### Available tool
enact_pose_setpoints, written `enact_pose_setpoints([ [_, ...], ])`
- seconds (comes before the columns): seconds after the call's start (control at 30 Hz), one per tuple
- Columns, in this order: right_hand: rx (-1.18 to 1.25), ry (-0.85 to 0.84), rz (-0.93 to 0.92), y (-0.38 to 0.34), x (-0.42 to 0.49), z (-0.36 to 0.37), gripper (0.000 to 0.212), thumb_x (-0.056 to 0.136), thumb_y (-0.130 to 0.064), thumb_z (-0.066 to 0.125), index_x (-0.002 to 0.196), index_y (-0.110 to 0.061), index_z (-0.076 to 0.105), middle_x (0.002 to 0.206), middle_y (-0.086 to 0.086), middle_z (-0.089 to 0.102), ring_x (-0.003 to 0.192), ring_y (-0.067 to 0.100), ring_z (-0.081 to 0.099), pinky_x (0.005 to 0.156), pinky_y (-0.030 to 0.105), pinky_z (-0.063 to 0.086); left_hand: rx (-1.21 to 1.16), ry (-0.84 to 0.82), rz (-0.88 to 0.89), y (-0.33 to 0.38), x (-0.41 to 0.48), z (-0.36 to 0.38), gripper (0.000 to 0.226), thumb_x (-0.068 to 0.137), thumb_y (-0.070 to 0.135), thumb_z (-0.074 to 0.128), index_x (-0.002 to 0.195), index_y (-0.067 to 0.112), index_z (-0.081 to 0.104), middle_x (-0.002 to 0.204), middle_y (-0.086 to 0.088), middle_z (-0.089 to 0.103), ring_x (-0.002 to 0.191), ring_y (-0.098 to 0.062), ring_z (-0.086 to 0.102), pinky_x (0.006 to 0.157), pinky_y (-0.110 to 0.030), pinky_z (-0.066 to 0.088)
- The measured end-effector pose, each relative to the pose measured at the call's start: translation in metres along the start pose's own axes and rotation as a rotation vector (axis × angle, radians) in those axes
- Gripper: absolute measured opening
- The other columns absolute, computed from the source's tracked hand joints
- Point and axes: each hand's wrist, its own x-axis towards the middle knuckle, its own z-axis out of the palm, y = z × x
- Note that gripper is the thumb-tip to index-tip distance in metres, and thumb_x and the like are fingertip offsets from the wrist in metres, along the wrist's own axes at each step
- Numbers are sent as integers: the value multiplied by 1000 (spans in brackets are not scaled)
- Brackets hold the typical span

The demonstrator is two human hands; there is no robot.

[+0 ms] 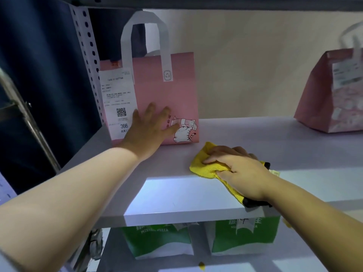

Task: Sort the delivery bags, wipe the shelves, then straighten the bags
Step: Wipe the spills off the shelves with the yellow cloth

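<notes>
A pink delivery bag (169, 99) with white handles and a receipt marked 366 stands upright at the left of the white shelf (196, 195). My left hand (151, 128) lies flat against its front, fingers spread and straight. To the right, my right hand (237, 165) presses a yellow cloth (208, 165) onto the shelf surface, with its fingers curled over the cloth's top. A second pink bag (332, 95) with a receipt stands at the far right of the same shelf.
Two green and white bags (157, 242) (245, 236) sit on the shelf below. A perforated white upright (88, 55) and a dark curtain (39, 75) border the left side. Another shelf board (196, 2) runs overhead. A metal bar (29, 124) slants at far left.
</notes>
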Motion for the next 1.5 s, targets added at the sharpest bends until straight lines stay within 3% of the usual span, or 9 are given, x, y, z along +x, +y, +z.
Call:
enact_pose_setpoints([
  [0.1, -5, 13, 2, 1, 0, 0, 40, 91, -33, 42, 118, -62, 37, 139, -33, 33, 121, 9, 29, 94, 32, 23, -2, 7, 12, -1, 0, -2, 73, 80, 4, 17, 145, 38, 10, 154, -11, -2, 137, -44, 1, 103, -63, 23],
  [0.4, -72, 5, -9, -5, -2, -2, 37, 93, -32, 38, 122, -54, 36, 140, -25, 32, 120, 18, 34, 93, 37, 26, -193, 31, -51, 10, -29, -31, 64, 90, 13, 48, 142, 37, 20, 153, -8, 6, 139, -37, 7, 108, -52, 22],
  [0.53, -105, 17, -41, -9, -3, -3, 37, 95, -31, 38, 126, -51, 41, 142, -19, 36, 120, 24, 36, 95, 41, 33, -273, 229, -117, 21, -69, -54, 52, 77, 16, 68, 127, 21, 53, 130, -17, 49, 113, -41, 46, 78, -49, 45],
  [0.63, -108, 19, -68, -12, -2, -6, 38, 94, -27, 41, 127, -45, 47, 140, -14, 42, 119, 27, 41, 95, 42, 40, -327, 290, -133, 25, -102, -64, 42, 71, 15, 75, 110, 11, 62, 105, -17, 60, 84, -38, 55, 58, -42, 48],
  [0.97, 91, 67, -259, -63, 6, 5, 39, 89, -16, 52, 124, -31, 56, 119, -5, 58, 109, 19, 52, 90, 34, 42, -365, 255, -412, 24, -201, -68, 25, 73, 5, 72, 98, 5, 66, 99, -15, 64, 79, -37, 59, 57, -43, 50],
  [1.17, 200, 110, -351, -126, 24, 19, 42, 88, -15, 51, 129, -27, 52, 126, -3, 53, 115, 21, 49, 95, 36, 39, -179, 283, -724, -10, -232, -64, 62, 76, 12, 72, 130, -3, 46, 126, -30, 45, 105, -50, 46, 86, -55, 43],
  [1.3, 205, 37, -337, -155, 35, 42, 43, 91, -21, 52, 133, -25, 49, 129, 1, 49, 118, 26, 47, 98, 38, 38, -147, 275, -871, -31, -237, -58, 79, 76, 21, 73, 137, -9, 32, 133, -39, 34, 110, -55, 41, 90, -54, 44],
  [1.43, 91, -3, -343, -180, 50, 67, 40, 94, -28, 47, 134, -28, 46, 130, 3, 46, 114, 34, 46, 95, 44, 40, -253, 247, -858, -51, -231, -45, 75, 91, 25, 51, 144, -5, 7, 146, -33, 16, 117, -44, 45, 92, -42, 45],
  [1.5, 69, -16, -313, -189, 65, 72, 39, 96, -29, 44, 135, -24, 44, 126, 10, 50, 113, 36, 47, 93, 43, 41, -442, 256, -905, -58, -225, -39, 64, 95, 24, 39, 147, 5, 7, 148, -23, 21, 116, -41, 48, 84, -41, 46],
])
